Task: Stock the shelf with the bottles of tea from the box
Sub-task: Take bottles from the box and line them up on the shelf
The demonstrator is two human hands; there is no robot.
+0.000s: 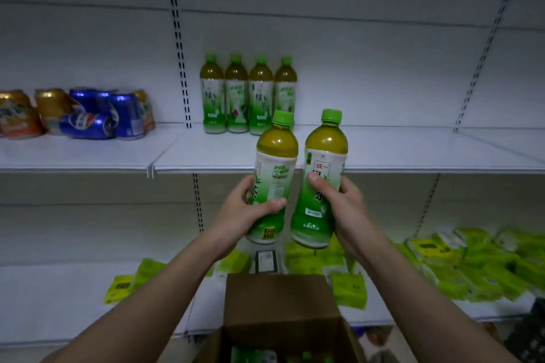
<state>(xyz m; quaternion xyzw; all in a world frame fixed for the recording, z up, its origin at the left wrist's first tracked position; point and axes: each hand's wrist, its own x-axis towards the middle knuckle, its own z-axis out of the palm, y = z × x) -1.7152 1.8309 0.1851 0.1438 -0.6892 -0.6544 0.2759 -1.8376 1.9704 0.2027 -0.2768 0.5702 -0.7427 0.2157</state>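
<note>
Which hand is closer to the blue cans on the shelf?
Left. The left hand holds its bottle right of and below the blue cans; the right hand is farther right with its own bottle.

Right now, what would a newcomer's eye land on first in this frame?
Two green-capped tea bottles held up mid-frame, one in the left hand, one in the right hand. Behind them four matching bottles stand in a row on the white shelf; the open cardboard box sits below.
</note>
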